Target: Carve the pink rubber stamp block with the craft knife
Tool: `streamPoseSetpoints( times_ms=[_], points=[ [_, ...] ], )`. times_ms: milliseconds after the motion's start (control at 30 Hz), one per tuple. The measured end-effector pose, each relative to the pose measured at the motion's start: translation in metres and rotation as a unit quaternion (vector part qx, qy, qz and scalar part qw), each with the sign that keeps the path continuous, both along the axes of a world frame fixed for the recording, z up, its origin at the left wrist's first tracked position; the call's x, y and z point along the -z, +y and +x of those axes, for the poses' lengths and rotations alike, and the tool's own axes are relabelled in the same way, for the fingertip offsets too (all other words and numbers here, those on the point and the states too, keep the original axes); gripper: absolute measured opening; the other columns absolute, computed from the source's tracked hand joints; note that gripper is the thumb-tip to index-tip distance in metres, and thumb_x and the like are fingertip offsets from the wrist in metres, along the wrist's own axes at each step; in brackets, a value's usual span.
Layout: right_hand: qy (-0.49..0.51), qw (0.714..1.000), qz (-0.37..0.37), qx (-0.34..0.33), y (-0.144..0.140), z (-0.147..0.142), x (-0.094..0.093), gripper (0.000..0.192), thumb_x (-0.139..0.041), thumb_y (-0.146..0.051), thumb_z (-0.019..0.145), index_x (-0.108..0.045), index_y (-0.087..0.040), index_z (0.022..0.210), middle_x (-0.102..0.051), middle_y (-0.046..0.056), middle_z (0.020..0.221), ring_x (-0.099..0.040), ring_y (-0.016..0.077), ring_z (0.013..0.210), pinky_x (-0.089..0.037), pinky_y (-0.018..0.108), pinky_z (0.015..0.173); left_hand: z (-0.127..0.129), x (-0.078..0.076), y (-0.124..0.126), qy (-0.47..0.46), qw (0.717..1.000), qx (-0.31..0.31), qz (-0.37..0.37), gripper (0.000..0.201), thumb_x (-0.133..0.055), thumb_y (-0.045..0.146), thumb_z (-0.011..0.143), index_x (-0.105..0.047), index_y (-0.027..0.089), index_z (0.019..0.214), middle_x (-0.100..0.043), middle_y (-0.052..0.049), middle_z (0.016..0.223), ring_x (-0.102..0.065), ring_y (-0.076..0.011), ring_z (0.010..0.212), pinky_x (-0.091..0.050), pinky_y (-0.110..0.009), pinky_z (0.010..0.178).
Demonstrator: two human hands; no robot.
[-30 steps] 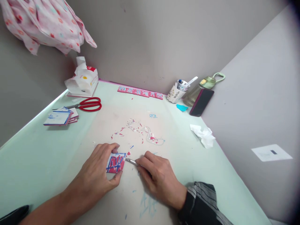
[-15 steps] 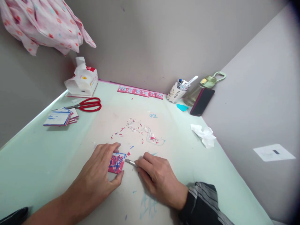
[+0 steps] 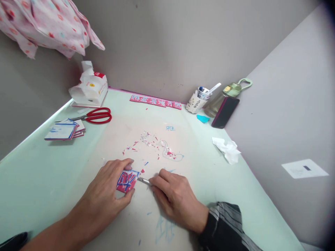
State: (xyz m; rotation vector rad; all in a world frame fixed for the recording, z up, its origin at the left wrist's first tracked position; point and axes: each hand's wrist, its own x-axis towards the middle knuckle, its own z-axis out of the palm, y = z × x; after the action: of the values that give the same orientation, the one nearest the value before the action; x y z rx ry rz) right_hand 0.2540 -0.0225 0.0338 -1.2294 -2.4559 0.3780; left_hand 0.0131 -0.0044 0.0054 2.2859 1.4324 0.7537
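Observation:
A small square pink carving tile (image 3: 127, 182) with blue-inked strokes and carved lines lies flat on the table. My left hand (image 3: 108, 191) is closed on its edges, fingers at the far side and thumb at the near right corner; the hand covers the tile's left part. In my right hand (image 3: 175, 195) a slim silver craft knife (image 3: 144, 181) is pinched like a pen, its tip at the tile's right edge. Just beyond the tile are pink and white shavings (image 3: 146, 139), with a blue scrap (image 3: 146, 163) nearby.
Red-handled scissors (image 3: 98, 115) and stacked square tiles (image 3: 61, 131) lie left, near a tissue pack (image 3: 90, 89). A row of carved pink tiles (image 3: 155, 101) lines the back. A pen cup (image 3: 196, 101), green bottle (image 3: 231, 91), phone (image 3: 225, 112) and crumpled tissue (image 3: 227, 150) are right.
My left hand and the tile have shifted slightly left, and the tile seems a little turned. The knife tip remains by its right edge. The whole view has also moved slightly.

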Motion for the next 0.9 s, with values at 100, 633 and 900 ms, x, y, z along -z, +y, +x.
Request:
streamPoseSetpoints(
  times_ms=[100,633,900],
  points=[
    [0.001,1.000,0.000,0.002,0.000,0.000,0.000,0.020,-0.042,-0.019,0.106,-0.062,-0.020,0.104,-0.057,0.003,0.085,-0.051,0.0177,0.070,-0.036,0.031,0.062,-0.002,0.001,0.000,-0.002,1.000,0.002,-0.015,0.047,-0.057,0.025,0.088,-0.044,0.028,0.133,-0.064,-0.006,0.119,-0.066,-0.0294,0.112,-0.056,-0.046,0.093],
    [0.017,1.000,-0.011,0.008,-0.002,-0.002,0.001,0.019,-0.043,-0.018,0.105,-0.063,-0.019,0.103,-0.058,0.003,0.086,-0.052,0.0176,0.071,-0.038,0.030,0.063,-0.007,0.002,0.001,-0.019,1.000,-0.006,-0.011,0.054,-0.057,0.028,0.087,-0.040,0.026,0.138,-0.062,-0.008,0.127,-0.066,-0.0292,0.117,-0.057,-0.045,0.097],
    [0.012,1.000,-0.007,0.017,-0.001,-0.003,-0.001,0.020,-0.042,-0.019,0.106,-0.062,-0.020,0.103,-0.058,0.003,0.085,-0.053,0.0174,0.070,-0.038,0.030,0.062,-0.011,0.001,0.005,0.000,1.000,0.008,-0.001,0.037,-0.059,0.030,0.087,-0.049,0.026,0.123,-0.053,-0.008,0.122,-0.063,-0.0292,0.114,-0.054,-0.047,0.096]
  ],
)
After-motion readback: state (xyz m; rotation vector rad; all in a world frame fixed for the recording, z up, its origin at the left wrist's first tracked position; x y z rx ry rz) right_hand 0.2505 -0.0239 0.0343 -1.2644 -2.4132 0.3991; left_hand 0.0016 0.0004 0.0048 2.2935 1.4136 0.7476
